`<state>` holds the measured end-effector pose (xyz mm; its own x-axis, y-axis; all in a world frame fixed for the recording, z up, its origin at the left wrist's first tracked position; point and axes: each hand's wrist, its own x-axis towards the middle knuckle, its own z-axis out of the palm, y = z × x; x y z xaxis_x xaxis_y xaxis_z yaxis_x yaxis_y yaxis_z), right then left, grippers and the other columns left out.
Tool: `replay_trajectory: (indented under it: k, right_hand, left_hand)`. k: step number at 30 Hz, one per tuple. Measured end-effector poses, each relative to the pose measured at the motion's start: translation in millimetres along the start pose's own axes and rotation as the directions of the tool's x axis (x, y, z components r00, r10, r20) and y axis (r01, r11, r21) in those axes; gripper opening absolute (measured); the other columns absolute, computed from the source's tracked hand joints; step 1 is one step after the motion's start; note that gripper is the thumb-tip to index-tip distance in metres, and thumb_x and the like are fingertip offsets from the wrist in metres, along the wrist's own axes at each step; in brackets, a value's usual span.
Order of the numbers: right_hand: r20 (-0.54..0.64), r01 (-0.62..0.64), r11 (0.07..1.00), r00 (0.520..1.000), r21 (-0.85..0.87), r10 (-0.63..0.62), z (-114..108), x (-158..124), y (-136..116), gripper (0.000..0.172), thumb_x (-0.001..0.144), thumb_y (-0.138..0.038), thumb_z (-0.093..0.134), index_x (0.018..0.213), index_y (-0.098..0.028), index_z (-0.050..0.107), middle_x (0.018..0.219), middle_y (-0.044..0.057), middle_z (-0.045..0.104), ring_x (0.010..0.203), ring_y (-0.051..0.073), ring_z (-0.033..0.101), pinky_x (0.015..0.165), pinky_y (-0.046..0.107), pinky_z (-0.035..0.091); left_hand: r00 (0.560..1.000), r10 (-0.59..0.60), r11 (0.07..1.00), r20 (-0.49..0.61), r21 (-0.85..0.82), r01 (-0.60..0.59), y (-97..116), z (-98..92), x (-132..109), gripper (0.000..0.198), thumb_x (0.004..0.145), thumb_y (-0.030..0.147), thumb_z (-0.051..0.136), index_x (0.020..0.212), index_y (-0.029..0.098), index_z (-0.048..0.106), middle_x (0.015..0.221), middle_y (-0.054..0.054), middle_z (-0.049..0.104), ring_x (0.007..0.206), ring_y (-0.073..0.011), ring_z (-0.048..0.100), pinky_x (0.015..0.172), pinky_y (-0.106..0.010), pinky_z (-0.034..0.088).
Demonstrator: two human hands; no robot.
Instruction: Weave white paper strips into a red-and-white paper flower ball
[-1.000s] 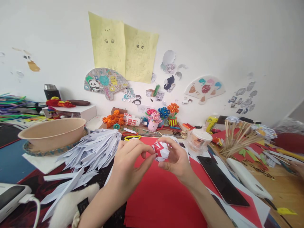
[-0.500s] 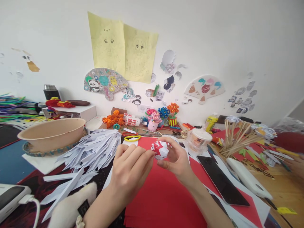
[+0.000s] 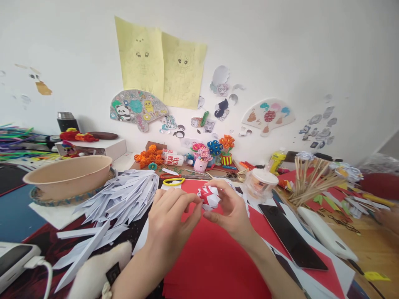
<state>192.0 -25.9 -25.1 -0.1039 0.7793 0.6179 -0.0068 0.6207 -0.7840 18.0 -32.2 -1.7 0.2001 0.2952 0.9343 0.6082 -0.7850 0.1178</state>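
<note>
The work surface is a crowded craft table (image 3: 370, 245) set against a white wall hung with yellow drawings (image 3: 160, 62) and paper cut-outs.

At far left lies a white device (image 3: 15, 259) with a cable. Behind it stands a tan bowl (image 3: 67, 174). Just beside the bowl is a fanned pile of white folded strips (image 3: 123, 197), with yellow scissors (image 3: 173, 180) beyond it.

The left hand (image 3: 170, 226) is curled, with thumb and forefinger pressed together in a pinch at the left edge of the paper ball (image 3: 209, 197). The paper ball is a small red-and-white folded piece, held in the air above the red sheet (image 3: 212, 257), between the two hands. The right hand (image 3: 232, 211) cups it, fingers arched over the top and thumb beneath. The pinch point is small and partly covered by fingers, so whether a flap is already seated there cannot be told.

Recommended handling, as a judgement:
- Keep the right-hand grip light; folded units of this kind probably crush or spring apart under pressure.
- Work only with the left fingertips, and turn the piece so that the seam faces the eye.
- Hold the piece over the red sheet, so a unit that drops stays in reach.

To the right stand a lidded clear cup (image 3: 261, 182), a black phone (image 3: 291, 236) and a bundle of wooden sticks (image 3: 311, 178).
</note>
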Motion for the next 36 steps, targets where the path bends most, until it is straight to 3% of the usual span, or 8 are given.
replay_trajectory:
  k: [9, 14, 19, 24, 31, 36]
  right_hand:
    - [-0.053, -0.042, 0.997, 0.998, 0.067, 0.046, 0.8, 1.0, 0.5, 0.049, 0.072, -0.035, 0.087, 0.115, -0.030, 0.064, 0.115, 0.005, 0.061, 0.105, 0.024, 0.064, 0.093, 0.037, 0.055]
    - [-0.065, -0.025, 0.996, 0.997, 0.087, 0.030, 0.4, 1.4, 0.9, 0.044, 0.077, -0.032, 0.084, 0.116, -0.030, 0.064, 0.116, 0.004, 0.060, 0.106, 0.022, 0.063, 0.094, 0.036, 0.054]
    - [-0.077, 0.012, 1.000, 0.997, 0.017, -0.011, -0.2, 1.5, 2.2, 0.044, 0.077, -0.030, 0.083, 0.116, -0.029, 0.063, 0.117, 0.005, 0.058, 0.111, 0.024, 0.061, 0.096, 0.037, 0.053]
    - [-0.015, 0.090, 0.990, 0.996, -0.112, -0.093, -2.7, 2.2, 3.0, 0.041, 0.079, -0.025, 0.081, 0.116, -0.031, 0.064, 0.117, 0.006, 0.057, 0.114, 0.025, 0.058, 0.095, 0.037, 0.053]
    - [0.018, 0.160, 0.960, 0.987, -0.230, -0.160, -4.3, 2.3, 2.1, 0.043, 0.080, -0.026, 0.081, 0.120, -0.033, 0.065, 0.118, 0.006, 0.057, 0.112, 0.025, 0.057, 0.094, 0.040, 0.052]
    - [0.027, 0.144, 0.971, 0.990, -0.189, -0.141, -3.8, 2.3, 1.0, 0.045, 0.080, -0.029, 0.082, 0.122, -0.035, 0.066, 0.119, 0.006, 0.056, 0.115, 0.025, 0.057, 0.096, 0.038, 0.051]
  left_hand:
    - [0.999, 0.015, 0.996, 0.038, -0.084, -0.012, -0.2, -2.1, 0.3, 0.011, 0.091, 0.010, 0.060, 0.092, 0.020, 0.065, 0.073, 0.002, 0.067, 0.063, -0.0119, 0.057, 0.064, -0.029, 0.039]
    - [0.999, 0.036, 0.994, 0.026, -0.102, -0.033, 1.0, -1.9, -0.9, 0.013, 0.091, 0.008, 0.062, 0.096, 0.019, 0.066, 0.072, 0.001, 0.065, 0.063, -0.0126, 0.056, 0.065, -0.030, 0.038]
    - [0.998, 0.041, 0.993, 0.056, -0.111, -0.035, 0.0, -1.0, -1.4, 0.015, 0.092, 0.007, 0.059, 0.100, 0.019, 0.066, 0.073, 0.001, 0.065, 0.064, -0.0129, 0.057, 0.064, -0.029, 0.038]
    - [0.996, 0.053, 0.993, 0.072, -0.109, -0.045, -1.3, 0.9, -1.7, 0.013, 0.094, 0.007, 0.056, 0.099, 0.017, 0.063, 0.074, 0.000, 0.062, 0.065, -0.0139, 0.056, 0.064, -0.030, 0.036]
    - [0.984, 0.035, 0.997, 0.172, -0.072, -0.023, -1.7, 0.9, -2.7, 0.015, 0.096, 0.007, 0.052, 0.093, 0.017, 0.063, 0.071, 0.000, 0.059, 0.064, -0.0147, 0.052, 0.064, -0.031, 0.031]
    - [0.988, -0.054, 0.980, 0.146, -0.180, 0.080, -2.3, -1.5, -0.5, 0.015, 0.095, 0.007, 0.055, 0.097, 0.020, 0.063, 0.076, 0.002, 0.062, 0.068, -0.0124, 0.054, 0.065, -0.028, 0.035]
